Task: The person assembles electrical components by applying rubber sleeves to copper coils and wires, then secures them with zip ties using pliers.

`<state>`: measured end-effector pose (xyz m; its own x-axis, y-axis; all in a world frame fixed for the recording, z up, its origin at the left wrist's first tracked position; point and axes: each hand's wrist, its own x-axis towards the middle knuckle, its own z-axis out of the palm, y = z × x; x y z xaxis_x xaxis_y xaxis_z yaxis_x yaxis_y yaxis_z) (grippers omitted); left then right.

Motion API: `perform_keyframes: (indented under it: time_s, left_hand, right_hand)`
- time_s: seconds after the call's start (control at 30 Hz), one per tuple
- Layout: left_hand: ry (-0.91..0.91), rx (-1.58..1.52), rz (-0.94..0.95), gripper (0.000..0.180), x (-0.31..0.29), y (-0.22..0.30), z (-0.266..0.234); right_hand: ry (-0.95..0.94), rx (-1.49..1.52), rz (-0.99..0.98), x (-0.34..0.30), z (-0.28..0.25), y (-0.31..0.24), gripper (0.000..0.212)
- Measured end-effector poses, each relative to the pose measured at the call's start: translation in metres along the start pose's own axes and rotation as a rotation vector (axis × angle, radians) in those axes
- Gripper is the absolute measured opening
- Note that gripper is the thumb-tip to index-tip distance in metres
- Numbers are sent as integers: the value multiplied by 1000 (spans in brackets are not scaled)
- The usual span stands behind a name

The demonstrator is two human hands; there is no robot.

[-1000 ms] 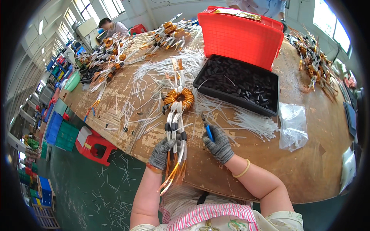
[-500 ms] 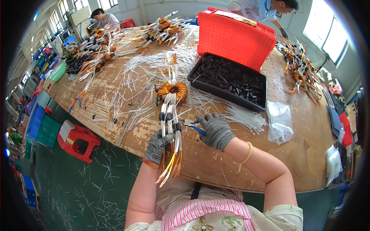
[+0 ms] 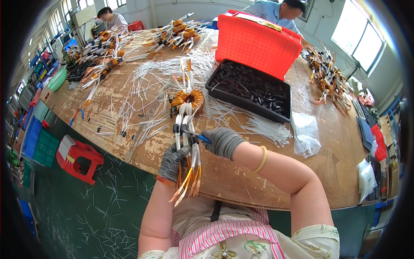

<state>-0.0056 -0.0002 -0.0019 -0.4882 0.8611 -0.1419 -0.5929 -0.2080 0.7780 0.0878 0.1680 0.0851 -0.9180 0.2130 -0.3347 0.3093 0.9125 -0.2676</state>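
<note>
A toroidal coil (image 3: 199, 98) wound with copper-coloured wire lies on the table in front of me. Its white-sleeved leads (image 3: 183, 125) run toward me and end in bare copper strands. Black sleeve-like pieces (image 3: 184, 128) sit around these leads. My left hand (image 3: 173, 162), in a grey glove, is closed around the leads below the black pieces. In my gloved right hand (image 3: 223, 143) are blue-handled cutting pliers (image 3: 204, 138). Their jaws reach in at the leads beside the black pieces; exactly what they touch is too small to tell.
Beyond the coil stands a black tray (image 3: 250, 93) of small black parts, with a red basket (image 3: 258, 45) behind it. Thin white strips (image 3: 271, 129) are strewn about. A clear plastic bag (image 3: 306, 134) lies to the right. More coils (image 3: 183, 32) are heaped farther back, where two people work.
My right hand has moved left, bringing the pliers from beside the leads onto them. My left hand still grips the leads. The view has shifted slightly.
</note>
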Motion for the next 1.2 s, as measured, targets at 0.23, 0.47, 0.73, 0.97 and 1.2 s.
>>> perform_keyframes:
  time_s: [0.23, 0.47, 0.73, 0.97, 1.2]
  left_hand:
    - [58, 74, 38, 31, 8, -12, -15]
    - [85, 6, 14, 28, 5, -11, -10]
    - [28, 111, 0, 33, 7, -11, -15]
    - [-19, -218, 72, 36, 10, -15, -15]
    - [133, -24, 76, 26, -1, -2, -2]
  right_hand:
    - [185, -37, 74, -1, -12, 18, 44]
    - [342, -214, -3, 11, -9, 11, 45]
    - [-1, -134, 74, 37, -12, 11, 32]
    - [161, 51, -16, 26, -10, 26, 37]
    - [164, -16, 36, 31, 0, 17, 33]
